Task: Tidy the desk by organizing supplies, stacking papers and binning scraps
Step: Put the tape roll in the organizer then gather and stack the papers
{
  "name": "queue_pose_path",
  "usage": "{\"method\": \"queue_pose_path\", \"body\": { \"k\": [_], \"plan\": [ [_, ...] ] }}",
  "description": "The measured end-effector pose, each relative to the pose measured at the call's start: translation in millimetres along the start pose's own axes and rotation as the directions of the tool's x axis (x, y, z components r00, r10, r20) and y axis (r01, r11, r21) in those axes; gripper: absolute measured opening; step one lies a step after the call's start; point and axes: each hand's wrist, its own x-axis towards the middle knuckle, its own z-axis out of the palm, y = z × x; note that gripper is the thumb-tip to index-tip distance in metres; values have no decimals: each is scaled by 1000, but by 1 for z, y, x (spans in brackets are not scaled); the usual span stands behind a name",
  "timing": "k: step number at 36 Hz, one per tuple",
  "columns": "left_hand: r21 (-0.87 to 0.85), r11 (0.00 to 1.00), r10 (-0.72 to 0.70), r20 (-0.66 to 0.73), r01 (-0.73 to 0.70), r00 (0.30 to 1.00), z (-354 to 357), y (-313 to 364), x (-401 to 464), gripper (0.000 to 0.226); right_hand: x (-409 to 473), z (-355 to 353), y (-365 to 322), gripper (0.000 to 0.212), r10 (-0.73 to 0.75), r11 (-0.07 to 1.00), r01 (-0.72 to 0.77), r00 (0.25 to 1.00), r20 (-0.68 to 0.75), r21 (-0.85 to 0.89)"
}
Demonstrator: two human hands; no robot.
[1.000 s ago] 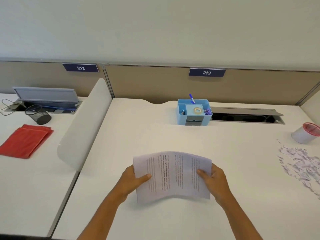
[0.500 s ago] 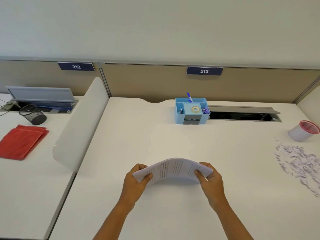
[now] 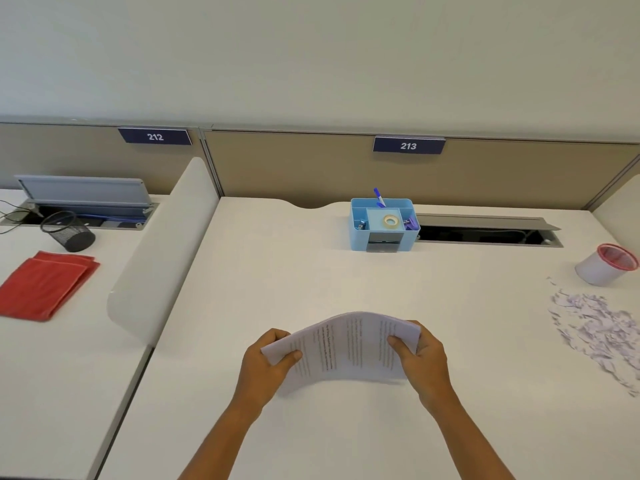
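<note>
Two hands hold one sheaf of printed papers [image 3: 349, 344] at lower centre of the frame, above the white surface [image 3: 311, 271]. Left hand [image 3: 265, 367]: grip closed on the sheaf's left edge, thumb on top, fingers curled behind. Right hand [image 3: 420, 360]: grip closed on the right edge, same manner. Sheaf bowed upward in the middle; its lower edge lies near or on the surface, which of the two I cannot tell.

Step in hand, by judgement: squaring the papers into a stack. Next move likely calls for tapping the edges flush and laying the stack flat somewhere well apart from the scraps.

Containers:
- Blue organizer [image 3: 382, 225], upper centre, at the back of the surface. Holds a roll of tape [image 3: 390, 221] in the middle compartment, a blue pen [image 3: 379, 197] upright at the rear, small purple items at the right side and something small at the left, too small to name.
- White cup with red rim [image 3: 606, 263], right edge of frame, tilted; contents not discernible.
- Paper scraps [image 3: 597, 329], loose on the surface just below the cup, not yet binned.
</note>
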Motion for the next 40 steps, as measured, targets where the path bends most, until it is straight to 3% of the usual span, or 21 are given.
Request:
{"method": "queue_pose_path", "body": {
  "k": [5,11,19,26,28,31,33,36,40],
  "plan": [
    [150,985,55,177,-82,983,-25,1,5,14,12,-13,-27,26,-90,994,96,992,94,-59],
    [357,923,-6,388,-144,922,-39,-3,14,17,22,-19,-67,31,-185,953,246,935,303,-176],
    [340,921,-22,535,-191,845,-22,9,12,45,31,-7,-98,31,-151,889,320,879,452,-327],
    [205,975,-42,540,-83,841,-14,11,2,40,46,6,-104,29,-132,849,316,903,410,-423],
    [194,980,-62,538,-52,841,-14,7,-1,40,50,13,-99,43,-123,831,304,917,380,-465],
    [186,983,-99,527,-1,844,-16,-1,-4,42,51,21,-83,85,-54,779,220,957,286,-587],
    [168,985,-123,513,40,850,-17,-9,-5,41,43,24,-70,98,-38,829,137,981,190,-542],
    [111,988,-145,483,104,864,-20,-16,-7,40,22,29,-42,97,-46,923,58,998,41,-379],
    [35,988,-154,420,154,895,-23,-20,-6,40,-4,42,-5,103,182,962,-165,982,59,-218]
  ]
}}
